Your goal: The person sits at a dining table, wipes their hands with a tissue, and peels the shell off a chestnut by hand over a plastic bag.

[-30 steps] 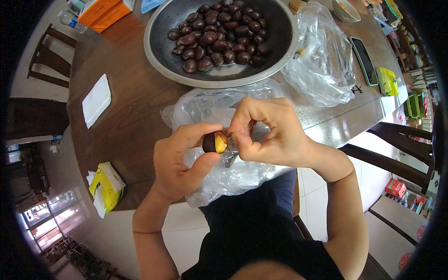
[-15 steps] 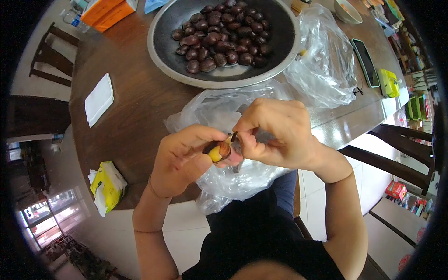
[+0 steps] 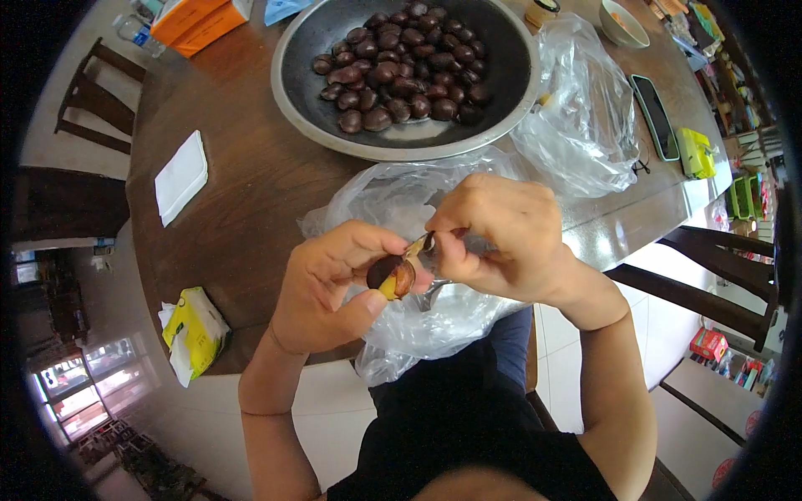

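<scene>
Between the thumb and fingers of my left hand [image 3: 334, 280] is a chestnut [image 3: 389, 275], partly peeled, its yellow flesh showing beside dark brown shell. My right hand [image 3: 501, 238] pinches a strip of chestnut shell [image 3: 424, 243] at the nut's upper right. Both hands are above a clear plastic bag [image 3: 443, 321] that drapes over the table's near edge. Beyond them stands a wide metal bowl [image 3: 401, 154] with many dark brown chestnuts [image 3: 409, 67] in it.
On the wooden table [image 3: 242, 184] lie a folded white tissue [image 3: 180, 178], a yellow tissue pack [image 3: 197, 334], a phone [image 3: 655, 117] and a second plastic bag [image 3: 585, 108]. A small bowl [image 3: 624, 23] and an orange box [image 3: 196, 23] stand at the back.
The chestnut has turned in my left fingers, so more dark shell faces up and less yellow shows. My right hand has pulled the shell strip slightly outward. The view has shifted a little.
</scene>
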Action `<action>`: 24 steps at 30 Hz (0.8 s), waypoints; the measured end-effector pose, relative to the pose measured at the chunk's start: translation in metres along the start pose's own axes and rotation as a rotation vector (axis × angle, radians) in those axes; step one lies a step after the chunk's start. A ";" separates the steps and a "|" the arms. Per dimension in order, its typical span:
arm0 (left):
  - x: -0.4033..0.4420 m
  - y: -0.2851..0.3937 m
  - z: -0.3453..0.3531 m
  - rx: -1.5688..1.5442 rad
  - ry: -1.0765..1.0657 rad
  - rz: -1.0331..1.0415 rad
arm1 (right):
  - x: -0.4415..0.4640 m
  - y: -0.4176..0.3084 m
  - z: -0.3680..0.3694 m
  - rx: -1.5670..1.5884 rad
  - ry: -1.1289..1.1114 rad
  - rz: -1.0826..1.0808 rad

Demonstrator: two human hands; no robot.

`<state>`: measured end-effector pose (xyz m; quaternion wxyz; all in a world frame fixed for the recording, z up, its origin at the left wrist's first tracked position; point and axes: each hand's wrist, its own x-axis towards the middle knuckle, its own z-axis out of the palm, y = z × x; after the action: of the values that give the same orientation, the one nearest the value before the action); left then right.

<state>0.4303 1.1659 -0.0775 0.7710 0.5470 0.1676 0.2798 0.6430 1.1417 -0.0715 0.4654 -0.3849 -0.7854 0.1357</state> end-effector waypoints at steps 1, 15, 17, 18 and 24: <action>0.001 0.002 0.001 0.001 0.004 0.008 | 0.000 0.000 0.001 0.039 0.007 0.019; 0.002 -0.002 0.007 0.176 0.228 0.168 | -0.001 0.007 -0.006 -0.110 -0.442 0.207; 0.003 0.000 0.007 0.186 0.232 0.182 | -0.002 0.008 -0.006 -0.201 -0.519 0.220; 0.003 -0.001 0.007 0.198 0.237 0.199 | -0.002 0.008 -0.004 -0.206 -0.498 0.220; 0.004 -0.003 0.009 0.340 0.258 0.292 | 0.005 -0.001 -0.006 0.287 -0.226 0.306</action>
<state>0.4394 1.1614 -0.0768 0.5916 0.6469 0.2286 0.4234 0.6459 1.1438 -0.0649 0.3985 -0.4118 -0.7377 0.3570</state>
